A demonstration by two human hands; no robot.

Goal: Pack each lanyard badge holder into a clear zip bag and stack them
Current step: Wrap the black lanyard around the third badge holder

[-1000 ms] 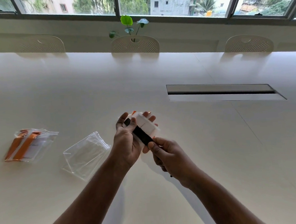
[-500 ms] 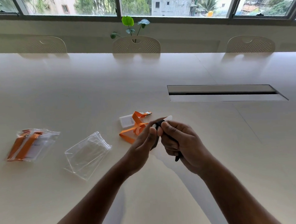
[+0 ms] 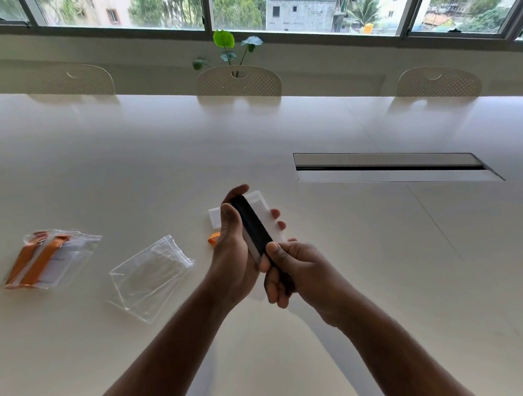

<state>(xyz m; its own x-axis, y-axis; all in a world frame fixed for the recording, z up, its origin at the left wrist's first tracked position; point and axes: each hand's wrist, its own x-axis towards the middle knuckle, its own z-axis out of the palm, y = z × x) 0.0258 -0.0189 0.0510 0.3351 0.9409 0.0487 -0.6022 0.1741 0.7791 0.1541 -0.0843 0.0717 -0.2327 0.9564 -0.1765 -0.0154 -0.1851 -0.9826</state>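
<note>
Since 0.5 s ago: both hands rise, black lanyard strap (image 3: 252, 225) now stretched along badge holder (image 3: 262, 211) | left hand (image 3: 235, 247) cups holder above table (image 3: 131, 162); right hand (image 3: 291, 269) pinches strap's near end | long axis runs far-left to near-right | risk: strap unwinds if pinch loosens, snagging at empty zip bag (image 3: 150, 273).

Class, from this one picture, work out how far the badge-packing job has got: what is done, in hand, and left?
Done: one packed bag with orange lanyards lies at left. In hand: the left hand and right hand hold a black lanyard against a badge holder. Left: bagging it in the empty zip bag, then the orange one behind.
</note>
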